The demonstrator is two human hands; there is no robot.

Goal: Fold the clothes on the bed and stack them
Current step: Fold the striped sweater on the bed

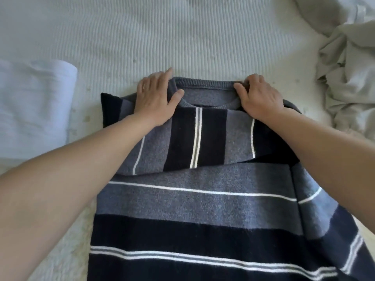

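A striped sweater (192, 199) in navy, grey-blue and white lies flat on the bed, collar away from me. One sleeve is folded across its chest. My left hand (155, 96) presses flat on the left shoulder beside the collar, fingers straight. At the collar's right end my right hand (257, 96) has its fingers curled, pinching the collar edge and shoulder.
A folded white garment (34, 102) lies at the left on the ribbed white bedspread (182, 37). A crumpled pile of pale grey cloth (349, 78) fills the right side. Bare bedspread stretches beyond the collar.
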